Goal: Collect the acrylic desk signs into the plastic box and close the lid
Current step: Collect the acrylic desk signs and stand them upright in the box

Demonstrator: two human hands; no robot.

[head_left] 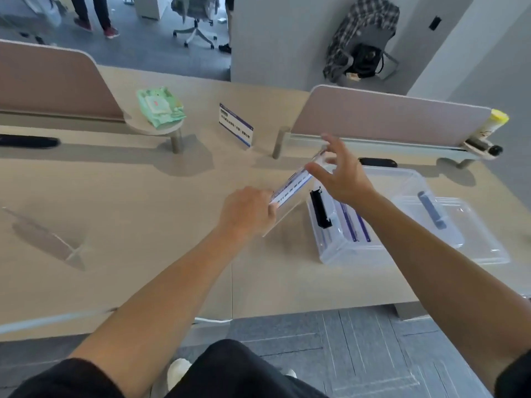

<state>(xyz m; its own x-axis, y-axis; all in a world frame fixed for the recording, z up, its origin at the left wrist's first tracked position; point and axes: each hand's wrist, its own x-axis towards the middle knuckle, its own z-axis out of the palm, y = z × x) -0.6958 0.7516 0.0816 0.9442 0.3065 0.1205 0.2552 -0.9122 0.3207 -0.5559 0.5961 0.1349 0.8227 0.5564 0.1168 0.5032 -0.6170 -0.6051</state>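
I hold one acrylic desk sign (293,185) with a blue-and-white card tilted in the air, just left of the clear plastic box (333,248). My left hand (247,212) grips its lower end. My right hand (339,173) pinches its upper end with fingers spread. The box holds at least two signs with blue edges (356,225) and has a black latch (320,209). Its clear lid (465,225) lies beside it on the right. Another sign (236,125) stands upright farther back on the desk. A clear empty sign (48,239) lies at the left.
A green pack of wipes (159,106) sits on a small round shelf. Pink-grey divider panels (388,116) stand at the back left and right. A black object (377,162) lies behind the box. A yellow-capped bottle (494,122) sits at the far right.
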